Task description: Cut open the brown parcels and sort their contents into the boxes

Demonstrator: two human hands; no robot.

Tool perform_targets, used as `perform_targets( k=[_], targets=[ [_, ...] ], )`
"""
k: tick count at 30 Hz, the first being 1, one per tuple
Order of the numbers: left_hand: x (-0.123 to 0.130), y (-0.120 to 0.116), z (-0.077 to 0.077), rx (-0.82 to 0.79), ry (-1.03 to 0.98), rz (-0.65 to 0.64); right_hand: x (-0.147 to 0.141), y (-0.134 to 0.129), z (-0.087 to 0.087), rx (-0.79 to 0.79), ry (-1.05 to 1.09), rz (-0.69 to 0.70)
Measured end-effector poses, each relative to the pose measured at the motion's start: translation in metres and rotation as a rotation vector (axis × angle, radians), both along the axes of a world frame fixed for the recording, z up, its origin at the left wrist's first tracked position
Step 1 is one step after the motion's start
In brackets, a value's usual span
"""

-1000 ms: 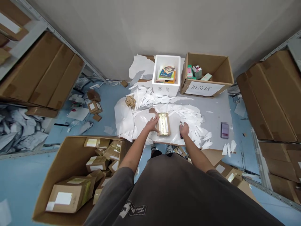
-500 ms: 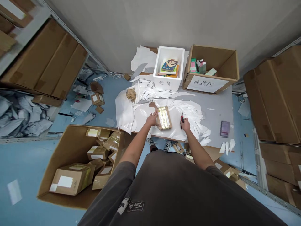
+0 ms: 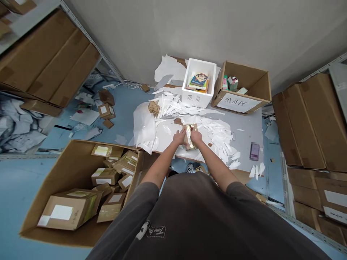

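Observation:
A small brown box (image 3: 191, 145) with shiny tape along its top lies at the front middle of the paper-strewn table. My left hand (image 3: 179, 137) grips its left side. Over the box's right side, my right hand (image 3: 196, 136) is closed around a red cutter (image 3: 191, 128), of which only a small part shows at the taped top. The cutter's blade cannot be made out.
Behind the box stand a white foam box (image 3: 198, 100) with books and a labelled carton (image 3: 239, 104) with small packs. White paper strips (image 3: 217, 134) litter the table. A large carton (image 3: 54, 236) of parcels is at lower left; shelves flank both sides.
My right hand has moved left with the cutter, from beside the box to over its taped top. My left hand still holds the box. The whole view has shifted slightly.

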State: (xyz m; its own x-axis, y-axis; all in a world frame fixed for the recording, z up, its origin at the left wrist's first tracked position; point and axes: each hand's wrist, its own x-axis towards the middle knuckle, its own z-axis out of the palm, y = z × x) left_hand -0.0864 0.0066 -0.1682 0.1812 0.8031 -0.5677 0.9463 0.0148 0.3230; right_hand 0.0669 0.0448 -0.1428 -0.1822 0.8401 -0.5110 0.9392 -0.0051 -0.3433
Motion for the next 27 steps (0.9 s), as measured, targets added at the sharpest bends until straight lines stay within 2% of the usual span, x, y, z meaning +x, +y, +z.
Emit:
perform_targets(
  k=[4,9,15,22,27],
  targets=[
    [-0.001,0.000,0.001,0.005,-0.009,-0.001,-0.008,-0.002,0.012,0.007,-0.159,-0.025],
    [-0.006,0.000,0.001,0.023,-0.062,-0.022,-0.005,-0.021,0.022,-0.085,-0.259,-0.015],
    [-0.007,-0.001,0.000,0.032,-0.051,-0.035,0.005,-0.053,0.023,-0.148,-0.262,-0.029],
    [0.001,0.003,-0.001,0.008,-0.030,-0.003,0.034,-0.098,0.031,-0.199,-0.279,-0.042],
    [0.013,0.008,0.000,-0.039,-0.030,0.009,0.038,-0.106,0.037,-0.223,-0.287,0.000]
  ],
)
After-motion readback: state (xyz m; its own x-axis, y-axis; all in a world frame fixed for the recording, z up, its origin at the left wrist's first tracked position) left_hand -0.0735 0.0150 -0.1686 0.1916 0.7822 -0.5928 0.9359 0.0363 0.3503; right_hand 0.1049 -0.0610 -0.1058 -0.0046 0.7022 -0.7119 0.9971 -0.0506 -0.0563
